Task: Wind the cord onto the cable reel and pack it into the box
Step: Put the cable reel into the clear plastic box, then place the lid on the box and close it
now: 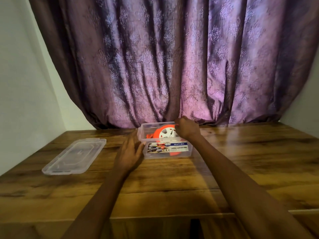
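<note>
A clear plastic box [187, 150] with a "MULTI-BOX" label stands on the wooden table near the curtain. Inside it an orange cable reel [163, 132] with a white socket face stands tilted on its edge. My right hand [187, 129] is closed over the reel's upper right rim, above the box. My left hand [129, 153] lies flat with fingers apart against the box's left side, holding nothing. The cord is not clearly visible; orange shows through the box's lower wall.
The box's clear lid [74, 156] lies flat on the table to the left. A purple patterned curtain [172, 66] hangs right behind the box. White walls flank the table [172, 187], whose front edge is close to me.
</note>
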A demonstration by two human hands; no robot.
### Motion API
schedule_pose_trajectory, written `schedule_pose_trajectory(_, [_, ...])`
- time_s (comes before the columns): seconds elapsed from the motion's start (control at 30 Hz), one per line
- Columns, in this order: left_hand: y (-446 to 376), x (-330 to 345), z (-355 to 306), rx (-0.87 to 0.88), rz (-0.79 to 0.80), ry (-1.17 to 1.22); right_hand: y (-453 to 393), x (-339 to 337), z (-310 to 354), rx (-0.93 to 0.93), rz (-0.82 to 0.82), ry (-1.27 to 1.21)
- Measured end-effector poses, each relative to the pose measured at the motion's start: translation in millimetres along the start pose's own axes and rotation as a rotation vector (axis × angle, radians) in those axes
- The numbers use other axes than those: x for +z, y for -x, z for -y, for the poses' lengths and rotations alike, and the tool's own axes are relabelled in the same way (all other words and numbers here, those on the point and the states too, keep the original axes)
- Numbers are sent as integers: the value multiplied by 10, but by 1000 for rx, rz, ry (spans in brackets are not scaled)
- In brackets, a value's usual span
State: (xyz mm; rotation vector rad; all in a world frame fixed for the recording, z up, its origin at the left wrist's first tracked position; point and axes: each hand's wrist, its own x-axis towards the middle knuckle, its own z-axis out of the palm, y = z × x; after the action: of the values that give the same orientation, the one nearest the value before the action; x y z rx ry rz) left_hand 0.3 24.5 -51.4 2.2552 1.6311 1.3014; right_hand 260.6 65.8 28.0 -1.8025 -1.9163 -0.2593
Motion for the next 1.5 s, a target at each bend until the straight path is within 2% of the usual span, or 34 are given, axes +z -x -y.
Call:
schedule_pose_trajectory(0.1, [1, -215, 250, -192, -102, -136, 158, 14, 119, -165, -241, -128])
schedule_pose_trajectory(0.17, [25, -379, 468, -325, -146, -313, 240, 23, 267, -307, -336, -139])
schedule_pose_trajectory(0.23, [86, -545, 695, -479, -68, -503, 285, 59, 433, -442, -372, -148])
schedule_pose_trajectory(0.3, [169, -688, 883, -578, 26, -567, 321, 109, 599, -538, -339, -161])
schedule_pose_trajectory(0.47, [257, -801, 1044, -490, -27, -484, 384, 251, 886, -622, -281, -198])
schedule_pose_trajectory(0.57, [255, -807, 961, -493, -51, -452, 417, 330, 955, -593, -268, -222])
schedule_pose_trajectory(0.67, [262, -820, 876, -408, -142, -365, 397, 324, 869, -531, -309, -353])
schedule_pose_trajectory(0.8, [169, -899, 722, -15, -212, -234, 264, 261, 597, -322, -309, -443])
schedule_pose_trajectory(0.93, [-104, -912, 436, 313, -121, -147, 120, 225, 256, -147, -212, -402])
schedule_pose_trajectory(1.03, [-244, -777, 252, 523, -34, -89, 115, 136, 24, -226, -251, -491])
schedule_pose_trajectory(1.13, [-297, -610, 63, 634, 53, -74, 167, -33, -174, -327, -336, -489])
schedule_pose_trajectory(1.23, [-345, -486, -100, 720, 20, -40, 206, -143, -393, -310, -387, -448])
schedule_pose_trajectory(1.33, [-442, -415, -133, 658, -113, 7, 225, -180, -579, -295, -405, -465])
schedule_pose_trajectory(1.43, [-476, -397, -157, 306, -191, 320, 227, -202, -737, -279, -382, -553])
schedule_pose_trajectory(1.5, [-457, -351, -172, 159, -173, 438, 211, -202, -802, -233, -346, -673])
